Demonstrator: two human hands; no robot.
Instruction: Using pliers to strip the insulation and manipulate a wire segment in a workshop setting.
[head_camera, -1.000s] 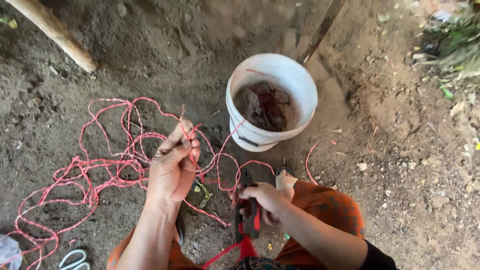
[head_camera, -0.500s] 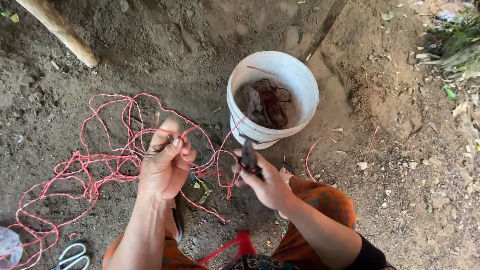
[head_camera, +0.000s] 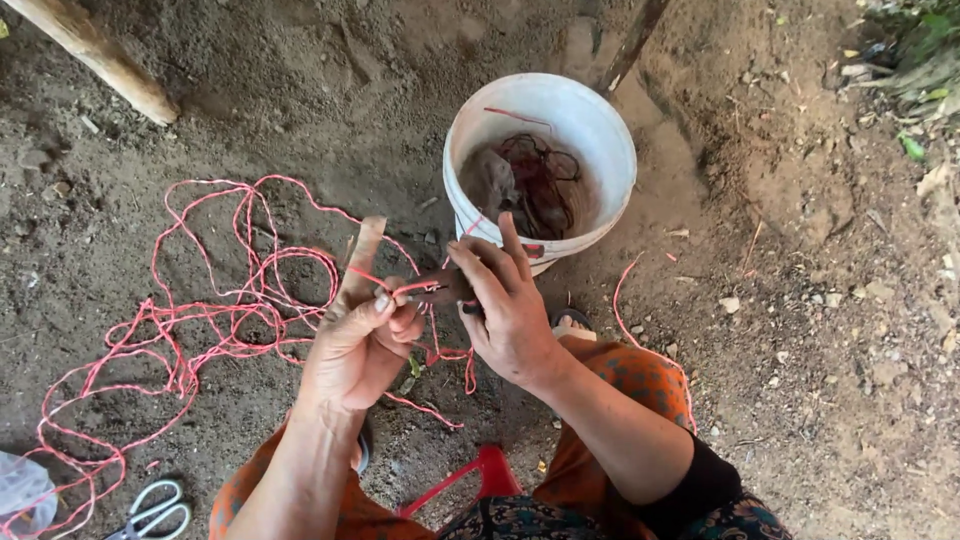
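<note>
Bare dirt floor (head_camera: 250, 90) — left hand (head_camera: 365, 340) pinches red string (head_camera: 200, 320) on a flat stick (head_camera: 362, 255), right hand (head_camera: 505, 305) clutches a dark tool (head_camera: 440, 290) by the white bucket (head_camera: 600, 130).

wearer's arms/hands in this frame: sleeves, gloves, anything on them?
Both hands bare, no gloves. Left hand and its forearm are uncovered, no sleeve in view. Right hand has a bare forearm too, with a black sleeve pushed up near the elbow. No rings, watch or bands that I can make out.

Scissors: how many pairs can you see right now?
1. The scissors lie on the dirt at the bottom left edge, partly cut off, beside the red string. The right hand may hide another tool.
</note>
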